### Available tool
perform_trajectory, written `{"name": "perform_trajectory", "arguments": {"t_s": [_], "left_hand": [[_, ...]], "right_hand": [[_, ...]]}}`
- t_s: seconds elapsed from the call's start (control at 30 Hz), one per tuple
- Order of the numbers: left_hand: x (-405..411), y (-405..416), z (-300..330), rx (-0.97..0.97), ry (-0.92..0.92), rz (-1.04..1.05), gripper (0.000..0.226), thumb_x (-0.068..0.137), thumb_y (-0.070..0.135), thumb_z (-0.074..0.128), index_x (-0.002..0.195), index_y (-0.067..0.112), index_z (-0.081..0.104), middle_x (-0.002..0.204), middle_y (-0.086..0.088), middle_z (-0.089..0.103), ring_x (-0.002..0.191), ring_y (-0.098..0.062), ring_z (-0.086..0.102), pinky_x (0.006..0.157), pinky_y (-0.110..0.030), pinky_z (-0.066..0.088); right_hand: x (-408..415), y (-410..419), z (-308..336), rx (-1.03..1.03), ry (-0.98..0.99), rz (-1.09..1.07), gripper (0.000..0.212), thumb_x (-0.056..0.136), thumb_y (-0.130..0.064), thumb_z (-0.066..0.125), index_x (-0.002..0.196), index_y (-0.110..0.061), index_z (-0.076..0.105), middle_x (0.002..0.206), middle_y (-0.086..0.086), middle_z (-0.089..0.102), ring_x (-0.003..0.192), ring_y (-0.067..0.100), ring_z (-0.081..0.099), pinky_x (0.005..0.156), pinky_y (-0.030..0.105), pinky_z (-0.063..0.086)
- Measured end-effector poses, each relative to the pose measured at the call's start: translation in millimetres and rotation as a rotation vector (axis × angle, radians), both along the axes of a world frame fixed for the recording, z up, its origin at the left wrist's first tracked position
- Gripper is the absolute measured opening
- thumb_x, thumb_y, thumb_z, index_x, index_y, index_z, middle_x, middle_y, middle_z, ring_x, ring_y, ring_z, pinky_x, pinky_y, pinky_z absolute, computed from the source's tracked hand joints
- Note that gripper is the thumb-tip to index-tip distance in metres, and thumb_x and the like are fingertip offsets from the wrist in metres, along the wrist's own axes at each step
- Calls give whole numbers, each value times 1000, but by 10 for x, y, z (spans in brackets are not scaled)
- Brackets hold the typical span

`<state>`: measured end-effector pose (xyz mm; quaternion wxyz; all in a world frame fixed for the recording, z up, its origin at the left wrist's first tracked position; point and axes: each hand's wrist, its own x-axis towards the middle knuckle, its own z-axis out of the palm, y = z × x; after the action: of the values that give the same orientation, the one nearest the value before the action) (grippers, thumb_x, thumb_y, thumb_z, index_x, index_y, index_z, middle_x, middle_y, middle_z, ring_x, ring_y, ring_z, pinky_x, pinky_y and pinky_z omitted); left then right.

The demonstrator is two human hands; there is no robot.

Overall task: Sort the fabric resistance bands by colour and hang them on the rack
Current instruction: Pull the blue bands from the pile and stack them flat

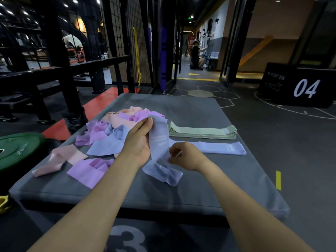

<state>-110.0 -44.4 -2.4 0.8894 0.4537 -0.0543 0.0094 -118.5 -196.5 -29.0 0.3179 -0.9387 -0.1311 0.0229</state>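
My left hand [140, 140] pinches the upper end of a pale blue fabric band [160, 142] that hangs down, its lower end crumpled on the grey mat [236, 179]. My right hand [185, 157] pinches the same band lower down at its right edge. Left of my hands lies a loose heap of purple, blue and peach bands [116, 128]. A flat stack of pale green bands [203, 131] lies to the right, and a flat stack of pale blue bands [221, 148] sits just in front of it.
The mat tops a black box marked 3. A black grid rack [127, 33] with a yellow band [136, 57] and a purple band [163, 57] stands behind. A green weight plate [16, 150] lies left; a black box marked 04 [298, 86] stands right.
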Motion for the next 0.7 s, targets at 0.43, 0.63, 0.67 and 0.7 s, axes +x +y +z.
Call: {"name": "perform_trajectory", "arguments": {"t_s": [0.43, 0.63, 0.67, 0.7], "left_hand": [[85, 206, -105, -196, 160, 10, 23, 97, 30, 46, 100, 14, 63, 77, 5, 71, 84, -12, 64, 89, -30, 47], [48, 253, -42, -270, 145, 60, 22, 98, 27, 44, 92, 17, 63, 69, 8, 71, 64, -5, 69, 83, -30, 51], [48, 271, -42, -270, 148, 67, 23, 98, 27, 43, 91, 17, 63, 68, 9, 71, 63, -5, 68, 77, -26, 54], [52, 292, -55, -279, 157, 68, 24, 99, 27, 42, 89, 17, 62, 69, 10, 71, 63, -4, 68, 73, -25, 54]], "right_hand": [[21, 131, -169, -294, 185, -71, 15, 80, -20, 52, 66, -16, 55, 89, 10, 62, 81, 27, 57, 66, 28, 41], [124, 88, -128, 146, 109, -381, 22, 94, -12, 34, 86, -7, 53, 98, 13, 53, 90, 27, 49, 74, 27, 34], [158, 55, -114, 297, 156, -404, 21, 95, -11, 34, 89, -6, 53, 95, 10, 52, 88, 24, 46, 73, 27, 34], [177, 25, -103, 452, 209, -425, 19, 96, -10, 36, 87, -8, 53, 90, 8, 52, 85, 23, 45, 72, 28, 36]]}}
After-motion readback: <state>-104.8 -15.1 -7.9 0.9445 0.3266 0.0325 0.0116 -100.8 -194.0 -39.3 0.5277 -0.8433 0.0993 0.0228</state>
